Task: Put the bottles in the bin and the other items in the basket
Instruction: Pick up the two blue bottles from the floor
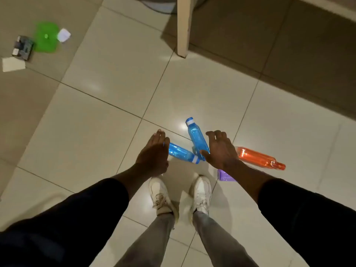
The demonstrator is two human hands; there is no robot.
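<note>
Three bottles lie on the tiled floor in front of my feet. One blue bottle (182,153) lies flat, its white-banded cap toward the right. A second blue bottle (196,135) points away from me. An orange bottle (260,158) lies to the right. My left hand (154,151) hovers open over the flat blue bottle's base end. Above the spot between the second blue bottle and the orange one, my right hand (221,149) is open with fingers spread. A purple item (225,175) is partly hidden under my right forearm. Neither hand holds anything.
At the far left lie a green lid (47,37), a small white object (64,35), a dark box (23,47) and a white card (13,64). A pale furniture leg (184,26) stands at the top centre. My white shoes (159,193) are just behind the bottles.
</note>
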